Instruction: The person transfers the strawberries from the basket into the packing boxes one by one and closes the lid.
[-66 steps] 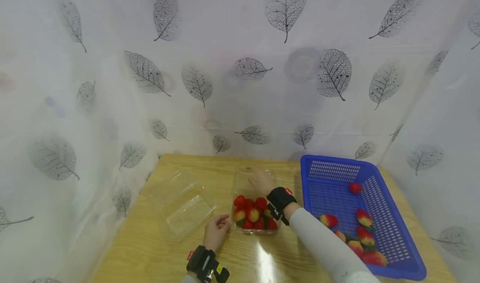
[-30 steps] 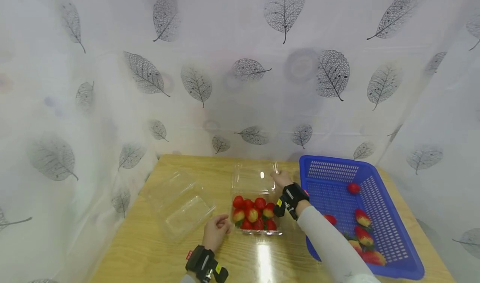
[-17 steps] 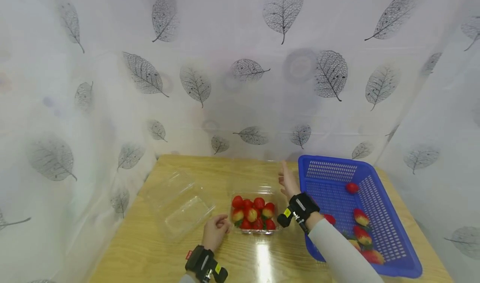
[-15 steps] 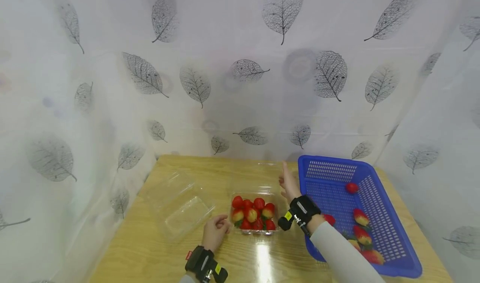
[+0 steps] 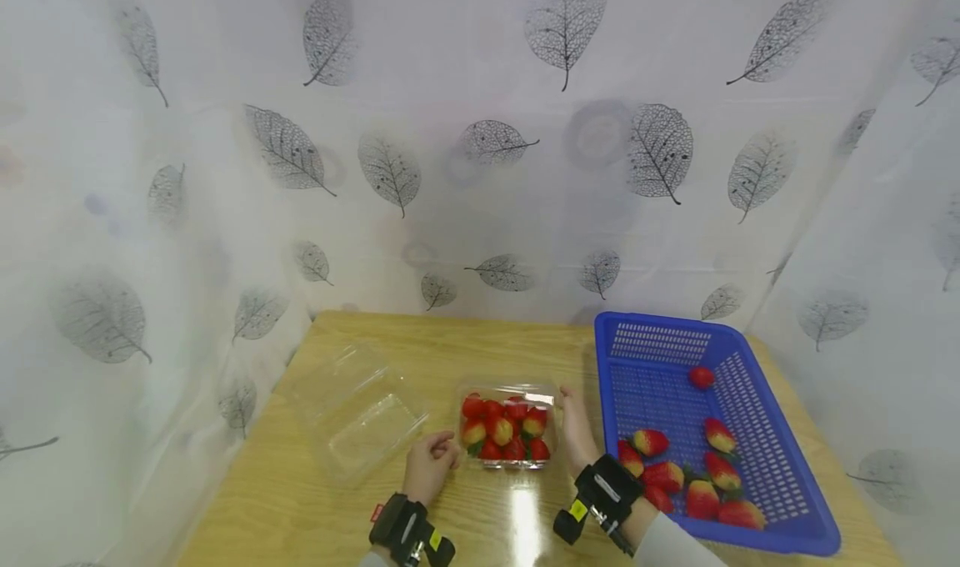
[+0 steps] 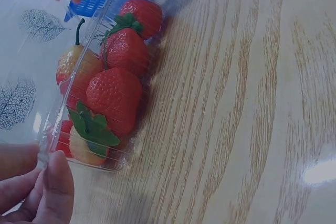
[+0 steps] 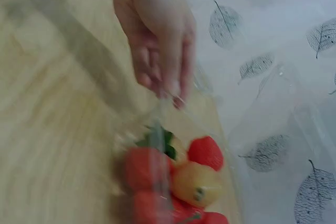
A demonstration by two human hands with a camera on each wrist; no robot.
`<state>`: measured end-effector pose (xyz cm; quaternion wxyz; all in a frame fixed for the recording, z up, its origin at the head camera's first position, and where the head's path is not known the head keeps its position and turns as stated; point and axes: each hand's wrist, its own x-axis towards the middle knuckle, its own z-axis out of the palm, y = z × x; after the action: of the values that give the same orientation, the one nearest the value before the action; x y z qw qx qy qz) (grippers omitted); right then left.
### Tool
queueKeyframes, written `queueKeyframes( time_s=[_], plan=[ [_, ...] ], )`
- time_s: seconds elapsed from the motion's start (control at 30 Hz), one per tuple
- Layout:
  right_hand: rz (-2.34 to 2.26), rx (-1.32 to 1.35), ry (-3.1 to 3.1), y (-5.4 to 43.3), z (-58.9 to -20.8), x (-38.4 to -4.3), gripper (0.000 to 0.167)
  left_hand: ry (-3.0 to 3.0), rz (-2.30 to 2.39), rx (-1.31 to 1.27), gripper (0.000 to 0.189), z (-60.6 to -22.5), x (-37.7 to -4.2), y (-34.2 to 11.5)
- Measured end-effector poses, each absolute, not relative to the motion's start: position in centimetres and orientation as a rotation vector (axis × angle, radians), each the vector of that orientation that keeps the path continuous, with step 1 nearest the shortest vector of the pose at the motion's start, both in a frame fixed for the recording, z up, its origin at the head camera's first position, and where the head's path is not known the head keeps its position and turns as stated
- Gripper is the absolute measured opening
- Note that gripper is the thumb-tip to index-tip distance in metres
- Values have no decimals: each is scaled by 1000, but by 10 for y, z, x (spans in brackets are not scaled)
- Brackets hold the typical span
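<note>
A clear plastic clamshell box [image 5: 504, 466] filled with red and yellow strawberries [image 5: 498, 430] sits at the middle of the wooden table. Its lid [image 5: 517, 388] is folded forward over the fruit. My left hand [image 5: 431, 467] is at the box's left side; in the left wrist view its thumb and finger pinch the rim. At the right side, my right hand [image 5: 579, 434] holds the lid's edge, its fingertips on a corner in the right wrist view [image 7: 163, 40].
A second clear clamshell box [image 5: 367, 425] lies open on the left. To the right stands a blue plastic basket [image 5: 652, 392] with several strawberries [image 5: 702, 499] in it. A leaf-printed curtain [image 5: 450, 217] hangs behind the wooden table [image 5: 285, 484].
The lid, lying back behind the box a second ago, has swung up and forward over the strawberries. My right hand came toward me with it; my left hand stayed in place.
</note>
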<state>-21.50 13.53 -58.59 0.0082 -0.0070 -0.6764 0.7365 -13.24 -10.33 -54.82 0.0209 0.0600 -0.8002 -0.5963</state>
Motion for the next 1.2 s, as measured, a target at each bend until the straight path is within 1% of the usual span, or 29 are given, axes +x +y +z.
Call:
queueKeyframes(
  time_s=[0.07,0.13,0.17,0.23,0.33,0.4,0.53,0.6,0.63,0.73,0.83,1.0,1.2],
  plan=[
    [2319,-132,-2131,127,-562,-195,50,-2482,-1847,178,28,-549,-132,-104],
    [2340,-229,-2126,119,-537,-175,49,-2482,-1850,177,28,-549,-132,-104],
    [2345,-307,-2148,114,-520,-164,50,-2482,-1850,176,28,-549,-132,-104],
    [2314,-348,-2162,110,-509,-152,50,-2479,-1851,169,28,-550,-133,-104],
    [2296,-365,-2178,111,-516,-145,52,-2461,-1865,147,28,-551,-133,-103],
    [2264,-376,-2216,111,-522,-142,50,-2444,-1886,131,28,-550,-131,-103],
    [2283,-425,-2226,114,-531,-139,33,-2378,-1994,119,31,-551,-130,-103],
    [2302,-446,-2223,115,-533,-138,30,-2344,-2045,129,31,-552,-129,-103],
    [2318,-453,-2216,116,-533,-137,30,-2327,-2071,136,31,-552,-129,-103],
    [2355,-451,-2210,117,-533,-135,39,-2296,-2101,174,32,-552,-129,-103],
    [2413,-470,-2165,118,-535,-135,43,-2286,-2115,204,35,-553,-128,-102],
    [2445,-492,-2127,120,-538,-134,44,-2225,-2225,289,42,-553,-126,-98],
    [2424,-509,-2134,122,-541,-134,45,-2107,-2354,421,42,-550,-128,-93]
  ],
)
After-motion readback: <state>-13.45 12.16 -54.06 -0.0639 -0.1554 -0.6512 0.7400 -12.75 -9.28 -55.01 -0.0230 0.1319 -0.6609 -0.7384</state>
